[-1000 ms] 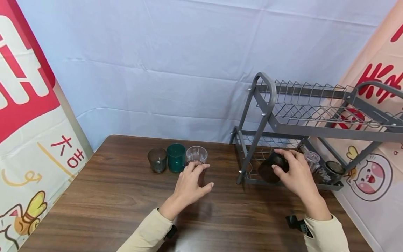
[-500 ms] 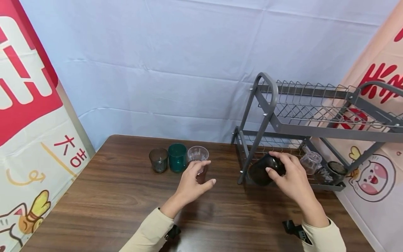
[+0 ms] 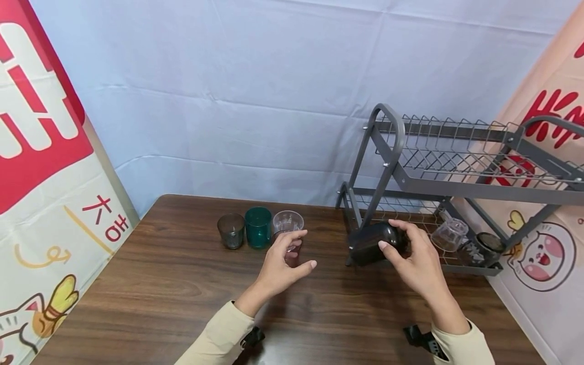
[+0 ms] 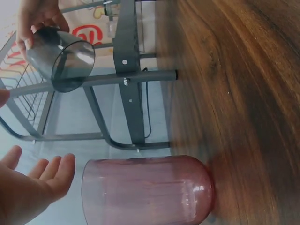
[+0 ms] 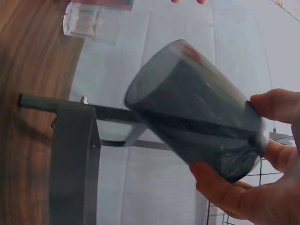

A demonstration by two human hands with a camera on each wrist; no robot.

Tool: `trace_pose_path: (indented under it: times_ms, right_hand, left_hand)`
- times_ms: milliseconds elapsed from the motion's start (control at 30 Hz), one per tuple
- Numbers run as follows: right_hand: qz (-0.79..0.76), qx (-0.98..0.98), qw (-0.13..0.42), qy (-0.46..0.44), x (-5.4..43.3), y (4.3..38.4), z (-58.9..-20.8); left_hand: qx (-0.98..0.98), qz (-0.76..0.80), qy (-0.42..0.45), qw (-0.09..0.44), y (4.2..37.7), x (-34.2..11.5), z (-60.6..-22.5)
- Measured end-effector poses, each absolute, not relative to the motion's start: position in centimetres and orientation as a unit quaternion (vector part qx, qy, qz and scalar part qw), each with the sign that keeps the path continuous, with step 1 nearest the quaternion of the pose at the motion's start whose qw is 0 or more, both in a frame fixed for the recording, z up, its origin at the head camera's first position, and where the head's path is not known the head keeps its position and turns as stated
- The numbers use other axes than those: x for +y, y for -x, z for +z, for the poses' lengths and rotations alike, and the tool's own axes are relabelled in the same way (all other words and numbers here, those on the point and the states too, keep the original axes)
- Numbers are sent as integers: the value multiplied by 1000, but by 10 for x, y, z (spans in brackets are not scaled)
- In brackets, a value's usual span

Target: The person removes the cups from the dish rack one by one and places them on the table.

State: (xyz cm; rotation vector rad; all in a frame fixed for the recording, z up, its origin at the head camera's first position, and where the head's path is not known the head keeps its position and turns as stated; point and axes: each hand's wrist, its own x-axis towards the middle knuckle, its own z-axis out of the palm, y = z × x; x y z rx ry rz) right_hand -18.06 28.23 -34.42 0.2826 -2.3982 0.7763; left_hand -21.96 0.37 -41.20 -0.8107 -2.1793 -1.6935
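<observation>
My right hand (image 3: pixel 417 266) grips a dark, see-through glass cup (image 3: pixel 371 246) round its base end. The cup is tilted, its mouth toward the left, beside the left end of the rack's lower tier. In the right wrist view the fingertips (image 5: pixel 211 183) and thumb press on the cup's sides. My left hand (image 3: pixel 280 266) has its fingers loosely extended and holds nothing. Close to it a pink glass cup (image 4: pixel 150 192) stands upright on the table, partly hidden by the hand in the head view. Behind stand a clear cup (image 3: pixel 288 220), a teal cup (image 3: pixel 258 228) and a smoky brown cup (image 3: pixel 231 231).
A grey two-tier dish rack (image 3: pixel 479 190) stands on the right of the wooden table (image 3: pixel 150 284). On its lower tier are a tilted clear glass (image 3: pixel 449 234) and a dark glass (image 3: pixel 481 251). A pale cloth (image 3: pixel 255 101) hangs behind the table.
My right hand has moved left with the dark cup, bringing it out of the lower tier and tilting it further onto its side. My left hand has drawn slightly away from the pink cup.
</observation>
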Motion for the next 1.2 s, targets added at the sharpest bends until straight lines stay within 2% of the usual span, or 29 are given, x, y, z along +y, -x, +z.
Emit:
trace_pose_path:
  times_ms: [333,567,1200]
  right_hand:
    - [414,-864,276,-79,267,179,-353]
    - [538,-802,233,-113,255,179,-357]
    - [602,-752,216,-158,232,180,-372]
  left_hand:
    - [-706,-637,298,83,199,3,-383]
    - [-693,-646,311,73,198,3,-382]
    - [-659,-674,328,59,198,8,-383]
